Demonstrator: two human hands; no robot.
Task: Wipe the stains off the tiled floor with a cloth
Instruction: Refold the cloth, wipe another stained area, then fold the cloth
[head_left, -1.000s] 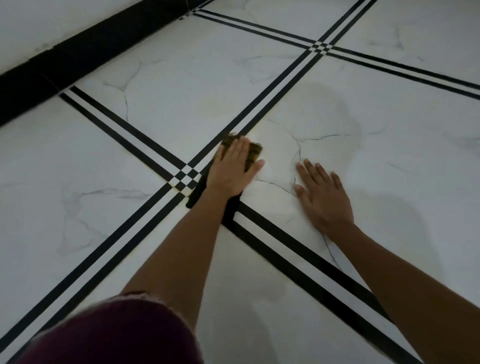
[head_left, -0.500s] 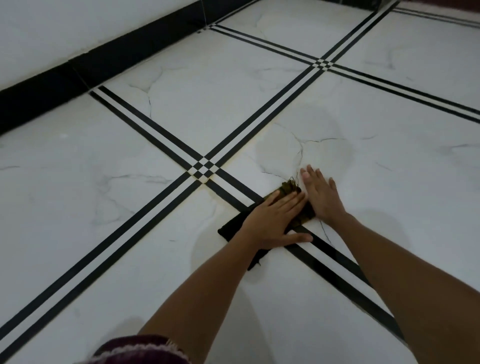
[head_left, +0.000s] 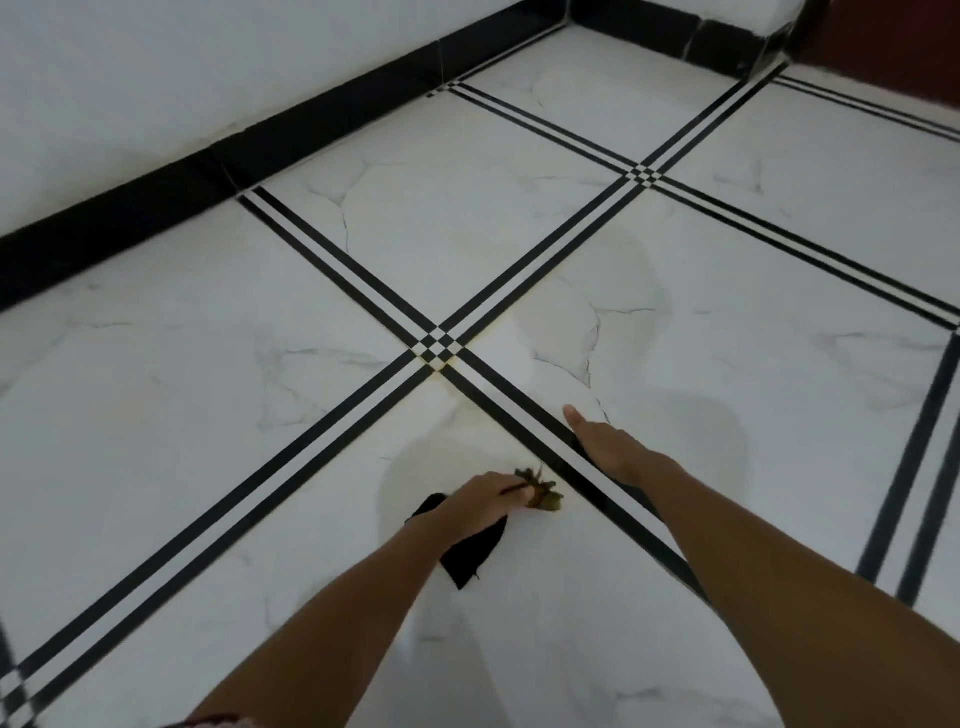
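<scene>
From my head camera I look down on the tiled floor (head_left: 218, 395), white marble-look squares split by paired black stripes (head_left: 332, 457) that cross in a small checkered patch (head_left: 439, 345) ahead of me; my left hand (head_left: 480, 501) is down on the near tile, fingers curled and closed over the cloth (head_left: 472, 553), pinning it to the floor; the cloth is dark, nearly black, its loose end trailing back under my wrist toward me, while a frayed olive-green bit (head_left: 543, 491) pokes out past my knuckles, just short of the stripes that run diagonally to the right; my right hand (head_left: 605, 444) is apart from the cloth, empty, laid flat across those same stripes with the fingers held straight and together, pointing away from me toward the checkered crossing; a dull patch (head_left: 410, 467) rings the cloth on the near tile, and another dull smear (head_left: 613, 312) spreads over the far tile beyond my right hand, around thin dark vein lines (head_left: 592, 343); a black skirting (head_left: 291, 140) runs along the white wall (head_left: 156, 78) at upper left; a maroon sleeve edge (head_left: 218, 722) shows at the bottom of the frame.
</scene>
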